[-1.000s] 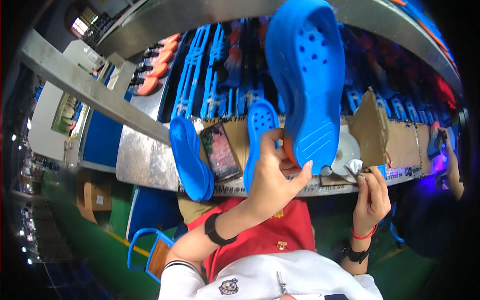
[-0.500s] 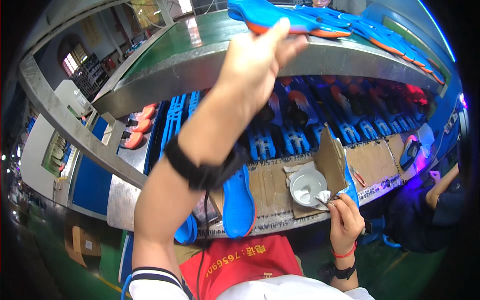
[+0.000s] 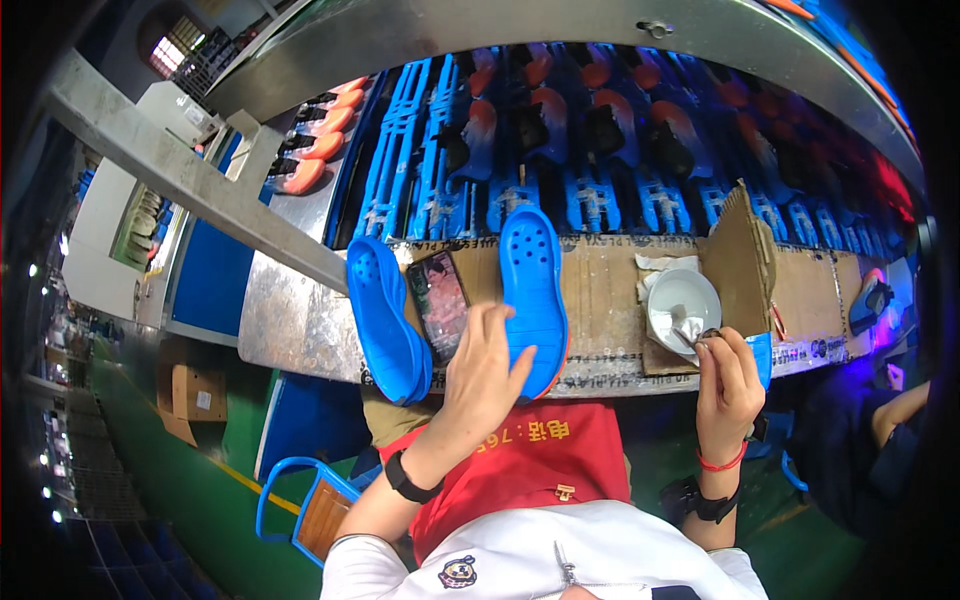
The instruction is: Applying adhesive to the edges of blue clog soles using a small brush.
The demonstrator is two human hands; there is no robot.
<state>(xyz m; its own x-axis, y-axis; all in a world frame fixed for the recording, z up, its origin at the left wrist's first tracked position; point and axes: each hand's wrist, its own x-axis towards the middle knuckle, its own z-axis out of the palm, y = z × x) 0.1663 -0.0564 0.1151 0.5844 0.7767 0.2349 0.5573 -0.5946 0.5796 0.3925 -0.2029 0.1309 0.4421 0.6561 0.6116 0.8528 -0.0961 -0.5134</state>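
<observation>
Two blue shoe soles lie on the bench in front of me, a left one (image 3: 375, 320) with its raised rim showing and a right one (image 3: 532, 280) with small round holes near its far end. My left hand (image 3: 484, 372) is open at the right sole's near left edge, thumb spread over it; whether it touches is unclear. A white bowl (image 3: 690, 290) holds a little whitish stuff. Over its near rim, my right hand (image 3: 730, 385) pinches the dark end of a small brush (image 3: 694, 330), whose whitened tip is in the bowl.
A phone (image 3: 438, 300) lies between the soles. An upright cardboard flap (image 3: 742, 245) stands beside the bowl. Behind runs a blue rack (image 3: 590, 200) carrying several shoes, below a metal-edged upper shelf (image 3: 480, 30). A slanting metal post (image 3: 200, 180) is at left. Another person's arm (image 3: 900, 410) shows at right.
My left hand has come down from the blue soles on the upper shelf to the right sole on the bench. The view has tilted down. My right hand stays at the bowl with the brush.
</observation>
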